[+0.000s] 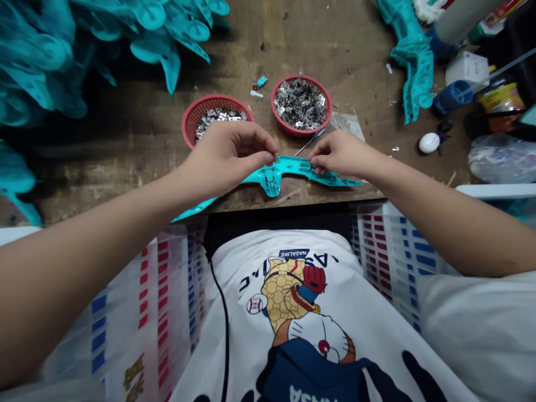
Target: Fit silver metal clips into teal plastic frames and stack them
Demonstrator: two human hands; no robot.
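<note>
A long turquoise plastic part [271, 181] with a winged shape and a ribbed middle lies along the table's front edge. My left hand [232, 153] is over its middle, thumb and forefinger pinched together at the upper rim; what is between them is too small to make out. On the other side my right hand [345, 152] has its fingers closed at the part's right wing, and its fingertips hide whatever they hold. Behind the part stand two red baskets, one [190, 120] partly covered by my left hand, the other [329, 109] full of small metal clips [300, 103].
Turquoise parts [54, 56] are heaped at the far left, with more [414, 72] stacked at the right. A thin screwdriver-like tool [305, 146] lies by the right basket. White plastic crates [171, 279] flank my lap. Bottles and a plastic bag [498, 159] clutter the right.
</note>
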